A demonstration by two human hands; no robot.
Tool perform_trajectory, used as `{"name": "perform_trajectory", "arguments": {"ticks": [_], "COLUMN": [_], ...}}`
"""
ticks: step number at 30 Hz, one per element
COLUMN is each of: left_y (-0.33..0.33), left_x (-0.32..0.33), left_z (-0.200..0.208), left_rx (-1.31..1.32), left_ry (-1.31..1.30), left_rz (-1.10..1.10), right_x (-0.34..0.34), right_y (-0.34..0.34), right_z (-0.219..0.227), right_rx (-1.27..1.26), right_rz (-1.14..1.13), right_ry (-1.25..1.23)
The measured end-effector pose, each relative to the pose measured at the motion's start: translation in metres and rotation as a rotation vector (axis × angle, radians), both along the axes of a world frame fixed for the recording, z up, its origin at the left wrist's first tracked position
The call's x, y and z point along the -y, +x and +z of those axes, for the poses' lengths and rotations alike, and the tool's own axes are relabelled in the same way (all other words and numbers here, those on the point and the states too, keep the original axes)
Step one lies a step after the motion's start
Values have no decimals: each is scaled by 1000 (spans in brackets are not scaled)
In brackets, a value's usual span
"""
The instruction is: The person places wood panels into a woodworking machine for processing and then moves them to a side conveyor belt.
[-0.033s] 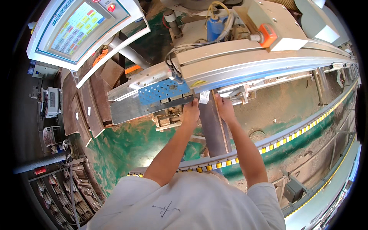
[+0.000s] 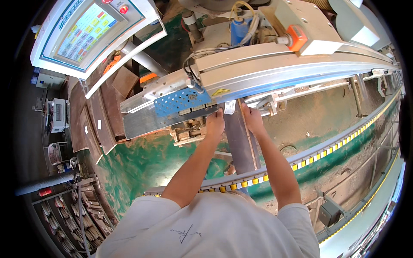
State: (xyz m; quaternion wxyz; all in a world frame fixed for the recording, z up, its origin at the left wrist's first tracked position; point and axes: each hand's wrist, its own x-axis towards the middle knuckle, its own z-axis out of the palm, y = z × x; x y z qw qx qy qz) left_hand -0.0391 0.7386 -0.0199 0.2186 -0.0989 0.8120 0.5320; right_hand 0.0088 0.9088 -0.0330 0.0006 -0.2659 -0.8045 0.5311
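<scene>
A long dark brown board [image 2: 237, 144] with a white label [image 2: 230, 107] near its far end lies lengthwise in front of me. That far end meets the front of the machine, beneath its long metal beam [image 2: 266, 79]. My left hand [image 2: 215, 123] is closed on the board's left edge, thumb on top. On the opposite edge, my right hand [image 2: 253, 119] grips the board, its thumb pointing toward the machine. The fingers under the board are hidden. Just left of my left hand is a metal table plate [image 2: 148, 124] with a blue perforated guard [image 2: 183, 102] over it.
A control panel with a lit screen [image 2: 88, 34] stands at upper left. Brown boards [image 2: 101, 116] are stacked left of the machine. A curved rail with yellow and white blocks [image 2: 309, 161] crosses near my body. A rack [image 2: 71, 215] with thin pieces stands at lower left.
</scene>
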Motion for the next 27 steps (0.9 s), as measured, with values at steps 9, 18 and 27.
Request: {"name": "perform_trajectory", "arguments": {"ticks": [9, 18, 27], "left_y": [-2, 33, -26], "left_x": [-108, 236, 769], "left_z": [-9, 46, -23], "left_rx": [229, 162, -283], "left_ry": [87, 339, 796], "left_rz": [-52, 176, 1400], "right_x": [-109, -19, 291], "right_y": [24, 265, 157], "right_z": [29, 18, 52], "right_rx": [174, -149, 47], "right_rz": [-50, -727, -133], "right_ry": [395, -228, -457]}}
